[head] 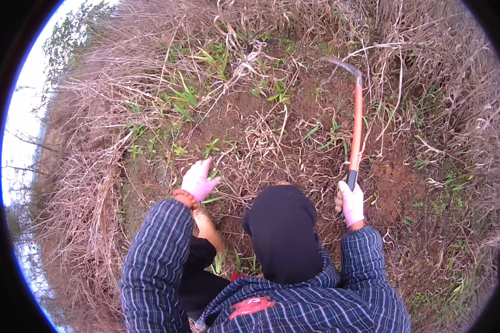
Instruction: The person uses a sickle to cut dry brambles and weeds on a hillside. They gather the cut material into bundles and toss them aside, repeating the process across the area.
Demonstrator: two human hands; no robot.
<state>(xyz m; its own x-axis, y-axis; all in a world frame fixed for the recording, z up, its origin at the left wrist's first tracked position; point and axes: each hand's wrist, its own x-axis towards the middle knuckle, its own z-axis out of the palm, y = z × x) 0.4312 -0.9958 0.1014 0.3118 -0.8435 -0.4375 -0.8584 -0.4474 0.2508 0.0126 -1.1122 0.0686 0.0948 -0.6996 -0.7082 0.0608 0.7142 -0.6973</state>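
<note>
My right hand, in a pale pink glove, is wrapped around the black grip at the lower end of a sickle. Its long orange handle points away from me, and the curved metal blade bends to the left at the far end. My left hand, also pale-gloved with an orange band at the wrist, holds nothing. Its thumb stands apart from the fingers, above the ground beside a small green weed. Between and beyond my hands, dry cut-looking grass stems lie scattered over reddish soil.
Dense dry grass rises on the left, with more dry grass on the right. Green blades and a leafy weed grow ahead. A rounded shape in black cloth lies between my plaid sleeves; a bare lower leg shows beside it.
</note>
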